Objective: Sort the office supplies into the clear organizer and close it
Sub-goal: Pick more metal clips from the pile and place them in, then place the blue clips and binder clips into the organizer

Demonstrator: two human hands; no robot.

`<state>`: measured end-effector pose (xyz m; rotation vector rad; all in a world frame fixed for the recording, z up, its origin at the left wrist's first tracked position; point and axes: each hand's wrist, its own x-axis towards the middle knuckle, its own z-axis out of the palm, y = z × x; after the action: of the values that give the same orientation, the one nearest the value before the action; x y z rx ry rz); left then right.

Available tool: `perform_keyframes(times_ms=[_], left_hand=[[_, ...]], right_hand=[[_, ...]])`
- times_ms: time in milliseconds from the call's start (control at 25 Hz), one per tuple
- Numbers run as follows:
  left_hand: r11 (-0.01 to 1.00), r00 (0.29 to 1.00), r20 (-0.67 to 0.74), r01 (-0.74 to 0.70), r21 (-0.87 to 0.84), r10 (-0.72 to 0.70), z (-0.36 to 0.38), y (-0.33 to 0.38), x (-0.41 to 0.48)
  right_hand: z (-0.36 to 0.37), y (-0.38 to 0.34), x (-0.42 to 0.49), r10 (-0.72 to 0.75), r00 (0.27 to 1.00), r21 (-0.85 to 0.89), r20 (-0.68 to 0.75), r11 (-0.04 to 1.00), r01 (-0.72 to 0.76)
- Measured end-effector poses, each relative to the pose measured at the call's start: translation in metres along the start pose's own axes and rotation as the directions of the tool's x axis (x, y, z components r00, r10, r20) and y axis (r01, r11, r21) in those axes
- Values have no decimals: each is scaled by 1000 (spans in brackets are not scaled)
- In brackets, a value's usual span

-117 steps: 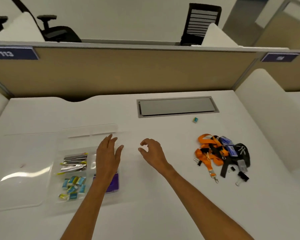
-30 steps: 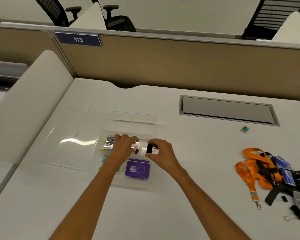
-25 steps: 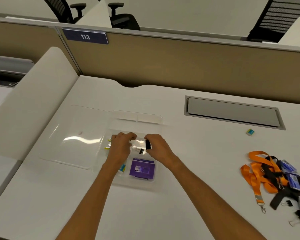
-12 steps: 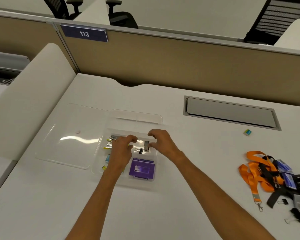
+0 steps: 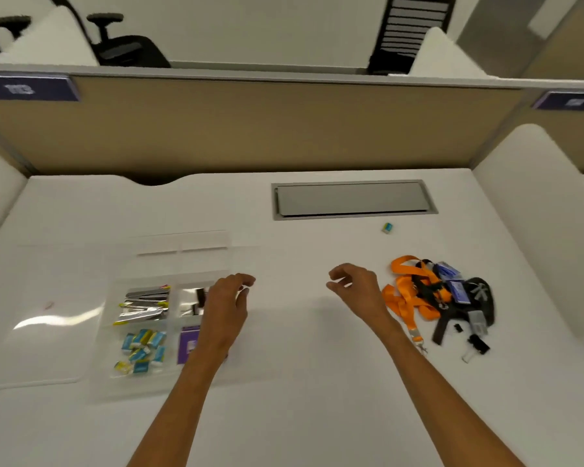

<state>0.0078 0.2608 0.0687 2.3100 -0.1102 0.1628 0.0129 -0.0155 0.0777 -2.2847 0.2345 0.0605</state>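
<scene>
The clear organizer (image 5: 139, 382) lies open on the white desk (image 5: 300, 382) at about 9 o'clock, holding silver packets, small blue erasers, a purple card and black binder clips. The left hand (image 5: 225, 308) hovers over its right edge, fingers loosely spread, empty. The right hand (image 5: 356, 291), half-curled and empty, sits just beside the orange lanyard pile (image 5: 429, 294) at 3 o'clock.

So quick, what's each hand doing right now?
Left hand: open, empty, over the organizer.
Right hand: open, loosely curled, holding nothing.
</scene>
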Motion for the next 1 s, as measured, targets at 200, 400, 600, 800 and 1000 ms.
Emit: perform_keyframes(times_ms=[200, 400, 600, 800, 1000], left_hand=[[992, 978, 169, -115, -48, 122, 58, 34, -14], [988, 876, 457, -148, -50, 155, 106, 37, -30], [962, 804, 589, -218, 164, 81, 139, 36, -35], [919, 786, 617, -272, 285, 42, 151, 38, -38], [919, 785, 619, -253, 303, 12, 153, 40, -38]], right_hand=[[-43, 80, -28, 180, 981, -78, -66, 980, -185], [-78, 136, -50, 305, 914, -20, -267, 947, -322], [-126, 168, -59, 357, 824, -45, -439, 908, -417], [-162, 205, -62, 471, 736, -16, -486, 837, -546], [-163, 225, -62, 519, 762, -54, -388, 812, -581]])
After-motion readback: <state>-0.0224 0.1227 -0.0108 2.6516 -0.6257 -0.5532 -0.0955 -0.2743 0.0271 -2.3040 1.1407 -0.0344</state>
